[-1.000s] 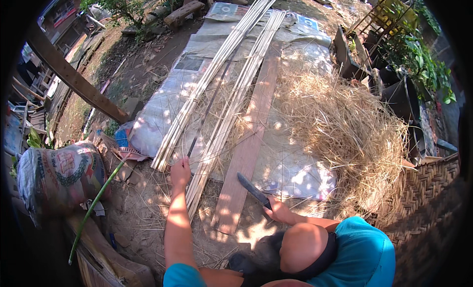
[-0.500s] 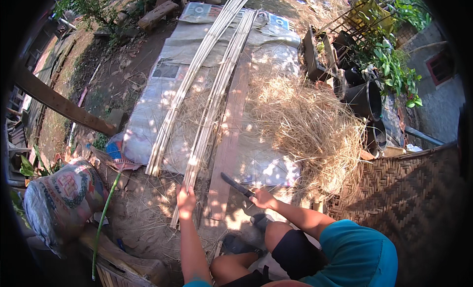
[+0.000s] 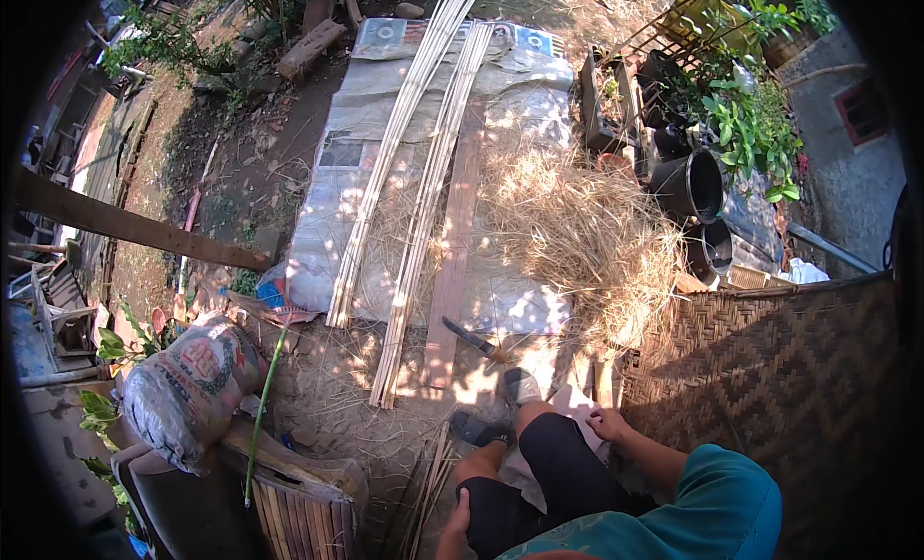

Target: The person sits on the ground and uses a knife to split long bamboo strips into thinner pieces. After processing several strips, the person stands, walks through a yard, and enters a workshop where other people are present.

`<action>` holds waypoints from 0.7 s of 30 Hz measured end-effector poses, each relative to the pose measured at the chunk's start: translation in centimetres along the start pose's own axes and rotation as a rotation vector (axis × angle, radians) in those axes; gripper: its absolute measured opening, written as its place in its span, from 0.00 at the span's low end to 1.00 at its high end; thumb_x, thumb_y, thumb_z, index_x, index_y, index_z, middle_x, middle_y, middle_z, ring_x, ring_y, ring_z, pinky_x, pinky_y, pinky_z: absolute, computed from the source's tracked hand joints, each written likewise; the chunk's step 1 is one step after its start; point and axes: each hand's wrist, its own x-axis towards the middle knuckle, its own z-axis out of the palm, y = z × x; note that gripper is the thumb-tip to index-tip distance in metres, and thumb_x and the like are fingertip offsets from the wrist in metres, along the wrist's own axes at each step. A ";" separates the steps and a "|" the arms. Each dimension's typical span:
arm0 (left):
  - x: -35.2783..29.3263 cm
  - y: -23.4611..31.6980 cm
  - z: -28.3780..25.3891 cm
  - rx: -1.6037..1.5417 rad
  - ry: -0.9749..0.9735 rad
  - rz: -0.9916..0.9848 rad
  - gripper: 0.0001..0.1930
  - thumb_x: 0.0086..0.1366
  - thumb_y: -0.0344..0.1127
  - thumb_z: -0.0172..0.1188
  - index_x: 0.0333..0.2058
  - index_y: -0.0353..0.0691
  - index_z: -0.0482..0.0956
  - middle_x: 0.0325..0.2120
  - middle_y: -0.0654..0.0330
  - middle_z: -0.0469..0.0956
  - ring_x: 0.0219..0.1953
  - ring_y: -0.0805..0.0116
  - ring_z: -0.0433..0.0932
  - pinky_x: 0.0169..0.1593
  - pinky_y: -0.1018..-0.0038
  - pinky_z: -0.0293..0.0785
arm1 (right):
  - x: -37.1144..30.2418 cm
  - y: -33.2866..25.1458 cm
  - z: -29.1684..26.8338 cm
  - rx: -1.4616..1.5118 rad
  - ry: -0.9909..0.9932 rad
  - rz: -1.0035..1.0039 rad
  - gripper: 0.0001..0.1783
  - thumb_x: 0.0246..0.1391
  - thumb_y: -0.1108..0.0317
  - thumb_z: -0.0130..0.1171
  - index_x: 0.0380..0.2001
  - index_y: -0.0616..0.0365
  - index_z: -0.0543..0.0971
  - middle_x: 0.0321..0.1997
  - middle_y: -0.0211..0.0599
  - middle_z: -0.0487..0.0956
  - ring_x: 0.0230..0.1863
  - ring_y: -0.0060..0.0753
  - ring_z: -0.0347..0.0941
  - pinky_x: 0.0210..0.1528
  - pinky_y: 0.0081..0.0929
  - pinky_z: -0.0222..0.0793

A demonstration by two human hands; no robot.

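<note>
My left hand (image 3: pixel 460 514) rests against the side of my left thigh, fingers stretched along it and holding nothing I can see. Beside my right knee hangs my right hand (image 3: pixel 605 425), with loosely bent fingers and nothing visible in them, next to a pale sheet (image 3: pixel 577 411). A knife (image 3: pixel 472 340) with a dark blade and light handle lies in front of my feet, its blade pointing toward the wooden plank (image 3: pixel 452 262). Two long bundles of pale split bamboo strips, the left one (image 3: pixel 390 180) and the right one (image 3: pixel 430 194), stretch away from me across the ground sheet (image 3: pixel 322 218).
Dry shavings (image 3: pixel 577 233) are heaped right of the plank. A woven bamboo panel (image 3: pixel 751 368) stands at my right, black buckets (image 3: pixel 688 185) beyond it. A stuffed sack (image 3: pixel 197 387), a green stalk (image 3: pixel 265 416) and a slatted bamboo piece (image 3: pixel 298 512) are at left.
My right hand has let go of the knife, now on the ground, and drawn back to my knee. My left hand has left the right bamboo bundle for my thigh. The view has shifted.
</note>
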 end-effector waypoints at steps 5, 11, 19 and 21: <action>0.0 3.8 0.5 0.131 0.041 0.048 0.47 0.71 0.70 0.42 0.67 0.26 0.62 0.62 0.39 0.70 0.63 0.49 0.72 0.66 0.63 0.66 | -1.4 4.2 -2.5 0.029 0.015 0.122 0.27 0.61 0.49 0.57 0.55 0.58 0.80 0.49 0.52 0.84 0.51 0.52 0.81 0.56 0.40 0.74; -3.4 14.7 5.0 0.253 0.296 0.188 0.40 0.72 0.63 0.44 0.63 0.26 0.68 0.58 0.36 0.74 0.62 0.45 0.73 0.63 0.61 0.69 | 4.1 0.6 -9.3 0.203 0.107 0.055 0.20 0.62 0.57 0.54 0.50 0.57 0.81 0.45 0.51 0.84 0.49 0.46 0.82 0.54 0.35 0.75; -6.2 33.9 14.2 0.663 0.438 0.164 0.35 0.73 0.55 0.48 0.63 0.26 0.68 0.59 0.32 0.71 0.63 0.40 0.70 0.64 0.56 0.66 | 20.0 -5.0 -24.4 0.720 0.158 -0.063 0.10 0.65 0.68 0.56 0.44 0.62 0.79 0.38 0.41 0.84 0.36 0.28 0.79 0.39 0.27 0.74; -5.7 40.5 15.8 0.264 0.544 0.350 0.33 0.71 0.55 0.53 0.57 0.25 0.73 0.50 0.39 0.80 0.55 0.46 0.78 0.59 0.60 0.73 | 19.7 -10.2 -31.4 0.878 0.089 -0.105 0.13 0.69 0.66 0.54 0.49 0.62 0.78 0.39 0.37 0.83 0.36 0.25 0.77 0.39 0.25 0.73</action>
